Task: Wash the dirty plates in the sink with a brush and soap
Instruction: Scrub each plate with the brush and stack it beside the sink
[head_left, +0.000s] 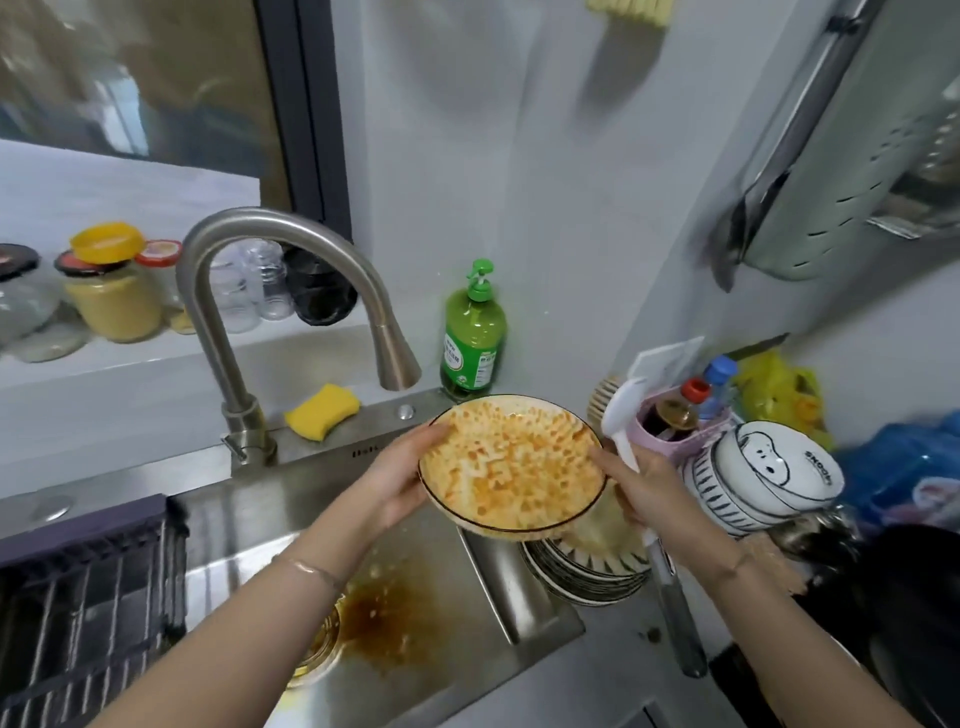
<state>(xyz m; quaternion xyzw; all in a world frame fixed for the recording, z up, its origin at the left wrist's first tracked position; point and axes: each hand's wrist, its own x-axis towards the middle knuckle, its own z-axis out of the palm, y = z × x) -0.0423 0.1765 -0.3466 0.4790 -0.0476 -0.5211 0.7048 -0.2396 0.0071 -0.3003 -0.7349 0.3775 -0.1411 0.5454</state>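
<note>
Left hand (402, 480) and right hand (641, 486) holding sauce-smeared plate (511, 465) above sink (415, 597), faucet (291, 291) behind

Bright, soft, even indoor light; grey wall flat, no hard shadows. Window (130, 78) in the upper left is dim and brownish, with smeared reflections. Heavy motion blur in the upper right: metal rack (857, 171) streaked; yellow item (628, 10) at top centre blurred, with a soft smeared shadow under it. Centre is sharpest, plate (511, 462) only slightly soft. Highlight strip along the faucet (270, 223) arc; dull sheen on the steel sink (452, 639) wall. Jars (114, 296) at left are soft. Lower corners dark. Wide-angle bend at the edges, forearms stretched toward the bottom.
</note>
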